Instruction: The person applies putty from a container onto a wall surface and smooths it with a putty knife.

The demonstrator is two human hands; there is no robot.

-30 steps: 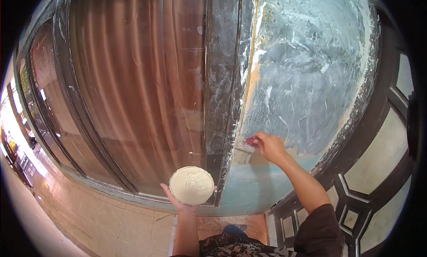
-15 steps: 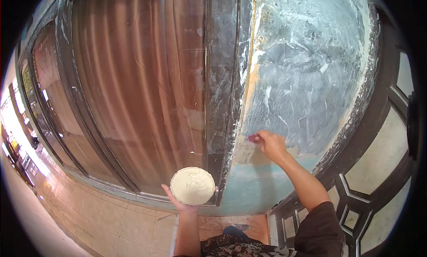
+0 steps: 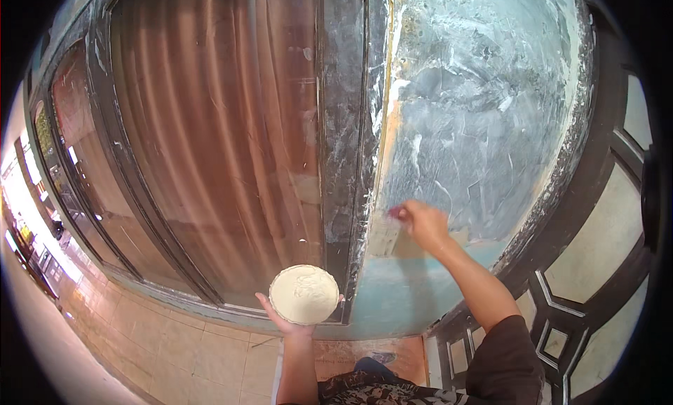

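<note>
My left hand (image 3: 286, 324) supports a round bowl (image 3: 272, 303) from below, thumb out at its left side. Pale cream putty (image 3: 303, 293) fills the bowl, its surface ridged in the middle. At the wall (image 3: 463, 160), my right hand (image 3: 425, 224) is closed around a small dark-red scraper (image 3: 397, 213), mostly covered by the fingers and slightly blurred. The scraper lies close to the wall's left edge, over a beige patch (image 3: 384, 238). Whether it touches the surface I cannot tell. Grey-white smears cover the wall above, and turquoise paint shows below.
Left of the wall stands a dark-framed window (image 3: 343, 125) with a brown curtain (image 3: 217, 139) behind its glass. A dark panelled door (image 3: 596, 230) is on the right. Tiled floor (image 3: 189, 349) stretches off to the left.
My right hand and the scraper have shifted very slightly left and up along the wall. The view has turned slightly; my left hand still supports the bowl.
</note>
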